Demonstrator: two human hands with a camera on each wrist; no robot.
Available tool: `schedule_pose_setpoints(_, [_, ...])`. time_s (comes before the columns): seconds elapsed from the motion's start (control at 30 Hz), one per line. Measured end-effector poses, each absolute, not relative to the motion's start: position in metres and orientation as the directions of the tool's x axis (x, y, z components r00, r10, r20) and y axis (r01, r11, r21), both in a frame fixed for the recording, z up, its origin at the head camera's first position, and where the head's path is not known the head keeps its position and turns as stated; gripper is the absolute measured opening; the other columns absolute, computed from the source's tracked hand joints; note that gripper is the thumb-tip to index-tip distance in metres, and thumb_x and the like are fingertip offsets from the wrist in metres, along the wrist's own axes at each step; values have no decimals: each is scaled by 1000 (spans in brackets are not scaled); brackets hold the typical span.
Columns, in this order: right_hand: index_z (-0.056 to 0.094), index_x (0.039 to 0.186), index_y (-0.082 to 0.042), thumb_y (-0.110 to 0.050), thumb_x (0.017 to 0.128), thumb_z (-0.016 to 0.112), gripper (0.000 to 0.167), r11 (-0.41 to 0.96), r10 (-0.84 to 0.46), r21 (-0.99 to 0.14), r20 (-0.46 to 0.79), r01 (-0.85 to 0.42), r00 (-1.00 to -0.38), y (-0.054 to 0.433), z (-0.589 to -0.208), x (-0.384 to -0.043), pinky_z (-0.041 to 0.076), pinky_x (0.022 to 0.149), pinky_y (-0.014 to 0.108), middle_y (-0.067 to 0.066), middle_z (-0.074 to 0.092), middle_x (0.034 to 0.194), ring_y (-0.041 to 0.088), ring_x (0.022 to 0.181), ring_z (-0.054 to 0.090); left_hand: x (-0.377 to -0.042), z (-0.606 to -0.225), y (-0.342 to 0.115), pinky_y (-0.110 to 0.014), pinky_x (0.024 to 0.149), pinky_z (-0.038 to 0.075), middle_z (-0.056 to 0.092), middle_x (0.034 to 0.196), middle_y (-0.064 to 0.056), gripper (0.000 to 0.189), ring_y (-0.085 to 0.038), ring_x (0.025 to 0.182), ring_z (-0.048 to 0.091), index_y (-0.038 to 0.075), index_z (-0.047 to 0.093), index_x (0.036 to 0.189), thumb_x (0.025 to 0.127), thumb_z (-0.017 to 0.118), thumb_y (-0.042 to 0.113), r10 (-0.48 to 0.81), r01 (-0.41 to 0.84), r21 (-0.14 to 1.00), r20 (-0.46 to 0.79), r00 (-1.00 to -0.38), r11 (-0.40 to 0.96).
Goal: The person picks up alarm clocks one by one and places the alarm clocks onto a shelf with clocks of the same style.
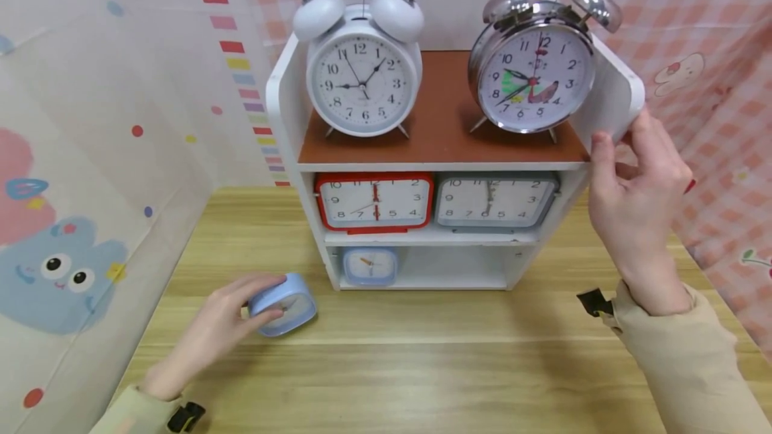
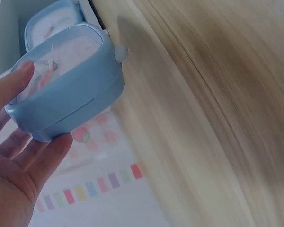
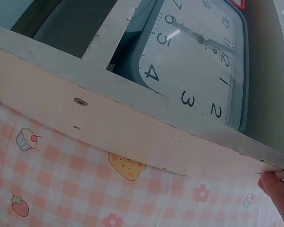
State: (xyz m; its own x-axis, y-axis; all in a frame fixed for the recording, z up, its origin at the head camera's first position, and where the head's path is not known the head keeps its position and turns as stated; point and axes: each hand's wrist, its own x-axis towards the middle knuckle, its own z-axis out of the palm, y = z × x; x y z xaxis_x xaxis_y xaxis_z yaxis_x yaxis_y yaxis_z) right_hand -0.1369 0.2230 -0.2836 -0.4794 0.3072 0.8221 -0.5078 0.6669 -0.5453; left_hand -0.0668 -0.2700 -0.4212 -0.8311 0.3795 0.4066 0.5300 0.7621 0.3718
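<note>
My left hand (image 1: 211, 317) holds a small light-blue alarm clock (image 1: 295, 308) left of the shelf's foot, low over the table. In the left wrist view, the thumb lies on the face of that clock (image 2: 80, 90) while the fingers curl round its back. My right hand (image 1: 642, 199) grips the front edge of the white shelf's right side panel (image 1: 615, 82), thumb on the inner side. A matching blue clock (image 1: 370, 266) stands in the bottom compartment, at its left. Part of a grey clock (image 3: 194, 56) shows behind the panel in the right wrist view.
On the brown top board (image 1: 443, 112) stand a white twin-bell clock (image 1: 364, 86) and a silver twin-bell clock (image 1: 533, 79). Below them sit a red square clock (image 1: 374, 201) and the grey one. Patterned cloth walls (image 1: 151, 72) enclose the wooden table (image 1: 398, 360).
</note>
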Motion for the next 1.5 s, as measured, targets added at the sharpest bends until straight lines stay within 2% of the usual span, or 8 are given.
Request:
schedule_pose_setpoints(0.27, [73, 133, -8, -22, 101, 67, 36, 668, 306, -545, 822, -507, -480, 224, -285, -138, 45, 75, -7, -35, 58, 105, -15, 94, 61, -68, -424, -247, -42, 86, 66, 79, 121, -6, 53, -25, 104, 77, 15, 75, 126, 76, 92, 10, 422, 560, 395, 385, -821, 728])
schedule_pose_setpoints(0.37, [72, 135, -9, -22, 101, 67, 36, 670, 297, -540, 824, -509, -484, 224, -285, -138, 45, 76, -6, -17, 69, 108, -16, 96, 62, -68, -424, -238, -39, 84, 66, 79, 120, -5, 52, -23, 103, 77, 16, 75, 126, 77, 92, 11, 446, 575, 403, 373, -814, 712])
schedule_pose_setpoints(0.5, [71, 135, -9, -20, 101, 67, 36, 670, 294, -537, 826, -513, -481, 223, -285, -138, 45, 76, -6, 11, 74, 111, -16, 97, 62, -69, -425, -223, -37, 83, 66, 79, 121, -7, 51, -23, 102, 77, 15, 75, 126, 78, 91, 12, 480, 603, 412, 369, -796, 683])
schedule_pose_setpoints(0.77, [72, 132, -5, -21, 101, 66, 35, 673, 287, -533, 827, -513, -483, 224, -285, -138, 45, 76, -6, 14, 74, 108, -17, 96, 61, -76, -428, -195, -39, 91, 66, 77, 123, -9, 49, -24, 107, 78, 13, 75, 126, 80, 91, 17, 544, 664, 420, 381, -747, 618])
schedule_pose_setpoints(0.87, [72, 131, -5, -21, 101, 66, 35, 673, 284, -532, 828, -514, -484, 224, -285, -138, 46, 77, -6, 17, 74, 108, -17, 96, 62, -78, -428, -185, -38, 90, 66, 77, 124, -9, 49, -22, 106, 78, 13, 74, 126, 80, 91, 19, 556, 670, 428, 375, -742, 606])
schedule_pose_setpoints(1.03, [73, 130, -3, -22, 101, 66, 35, 674, 286, -530, 829, -514, -481, 225, -285, -138, 46, 76, -6, 14, 74, 106, -17, 95, 62, -81, -428, -170, -36, 90, 66, 77, 123, -9, 49, -21, 105, 78, 11, 75, 126, 81, 91, 20, 574, 682, 435, 370, -731, 588])
schedule_pose_setpoints(1.23, [72, 131, -3, -22, 102, 66, 36, 677, 281, -529, 828, -512, -485, 224, -285, -138, 45, 77, -6, 25, 73, 109, -19, 96, 61, -82, -426, -155, -37, 94, 65, 76, 126, -9, 50, -23, 110, 77, 12, 73, 128, 82, 89, 22, 594, 681, 454, 341, -729, 575])
schedule_pose_setpoints(1.5, [71, 133, -4, -22, 102, 66, 37, 683, 269, -522, 830, -512, -488, 223, -284, -137, 45, 78, -7, 27, 74, 115, -20, 99, 60, -83, -421, -129, -37, 97, 64, 74, 133, -6, 48, -22, 115, 75, 15, 71, 134, 89, 84, 24, 624, 655, 513, 263, -735, 555])
